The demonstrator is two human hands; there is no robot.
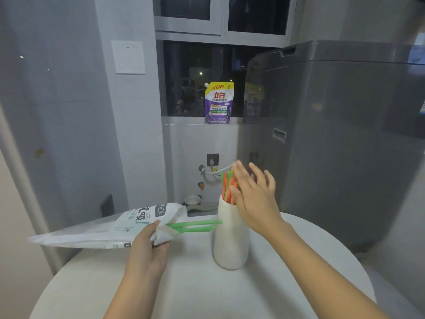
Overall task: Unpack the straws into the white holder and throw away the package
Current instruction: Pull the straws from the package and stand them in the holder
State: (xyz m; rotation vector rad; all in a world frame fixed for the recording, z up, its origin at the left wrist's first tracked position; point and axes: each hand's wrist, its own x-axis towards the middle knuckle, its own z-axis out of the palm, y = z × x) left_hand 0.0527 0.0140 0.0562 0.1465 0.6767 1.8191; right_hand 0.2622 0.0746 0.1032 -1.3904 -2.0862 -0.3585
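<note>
A white ribbed holder [230, 238] stands upright on the round white table [195, 291], with several orange and green straws [227, 188] sticking out of its top. My right hand [253, 196] is beside those straws, fingers spread, holding nothing. My left hand [149, 242] grips the white straw package [110, 229] near its open mouth, holding it level above the table. Two green straws [195, 225] poke out of the package mouth toward the holder.
A tall grey washing machine [333, 139] stands close behind the table on the right. A purple detergent pouch [218, 103] sits on the window sill. The wall at the left carries a white switch [128, 57]; pipes and a socket lie low behind the table.
</note>
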